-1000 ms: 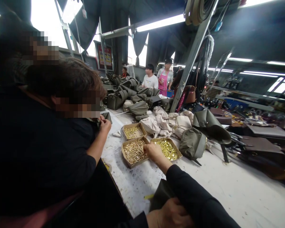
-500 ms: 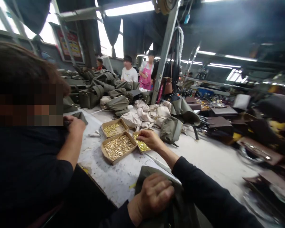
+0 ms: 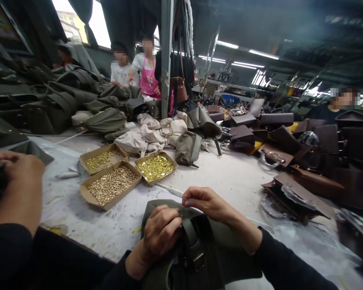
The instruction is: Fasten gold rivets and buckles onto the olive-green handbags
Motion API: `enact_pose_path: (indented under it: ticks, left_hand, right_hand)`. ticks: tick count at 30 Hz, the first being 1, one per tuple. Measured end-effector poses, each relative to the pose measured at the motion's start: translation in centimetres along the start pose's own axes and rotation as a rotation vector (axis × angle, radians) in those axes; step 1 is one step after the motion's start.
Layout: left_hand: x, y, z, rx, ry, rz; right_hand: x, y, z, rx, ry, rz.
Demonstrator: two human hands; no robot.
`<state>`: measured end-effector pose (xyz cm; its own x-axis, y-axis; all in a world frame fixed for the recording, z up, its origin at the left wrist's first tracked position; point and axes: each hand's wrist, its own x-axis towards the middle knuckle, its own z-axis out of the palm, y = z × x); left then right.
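An olive green bag with a dark strap and a metal buckle lies in front of me at the table's near edge. My left hand is closed on its upper edge, left of the strap. Just above the bag, to the right of that hand, my right hand has thumb and fingers pinched together; whatever is between the fingertips is too small to make out. Beyond the hands stand a cardboard tray of copper-coloured studs, a tray of bright gold studs and a third, part-filled tray.
A co-worker's arm reaches in at the left. Green bags and beige bags are heaped behind the trays, near a metal post. Brown bags crowd the right side. Several people are farther back.
My right hand has come back from the gold stud tray to the bag, fingers still pinched. The view has turned right, and more of the bag and its buckle shows.
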<state>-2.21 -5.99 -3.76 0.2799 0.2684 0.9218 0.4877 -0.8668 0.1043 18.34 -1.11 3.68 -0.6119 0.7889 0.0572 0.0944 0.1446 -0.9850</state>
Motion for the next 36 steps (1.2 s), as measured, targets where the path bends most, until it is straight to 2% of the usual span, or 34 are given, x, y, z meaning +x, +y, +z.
enact_pose_path:
  ticks: [5, 10, 16, 24, 31, 36]
  left_hand:
    - [0.1, 0.1, 0.1, -0.002, -0.025, 0.009]
    - [0.0, 0.1, 0.2, 0.001, -0.031, 0.0]
    - [-0.1, 0.1, -0.1, -0.019, -0.032, -0.028]
    - [-0.4, -0.2, 0.0, -0.047, 0.002, -0.029]
    - [-0.5, -0.1, -0.1, -0.03, 0.016, -0.026]
    - [-0.5, -0.1, -0.1, -0.053, 0.015, -0.03]
  right_hand:
    - [-1.2, 0.8, 0.6, -0.082, 0.073, -0.067]
    - [-1.1, 1.5, 1.3, -0.06, 0.029, -0.035]
    - [-1.1, 1.8, 2.0, -0.043, 0.062, 0.015]
    - [-0.9, 2.0, 2.0, -0.113, 0.074, -0.038]
    - [-1.1, -0.3, 1.3, -0.489, -0.051, -0.193]
    - [-1.1, -1.1, 0.3, -0.484, -0.16, -0.183]
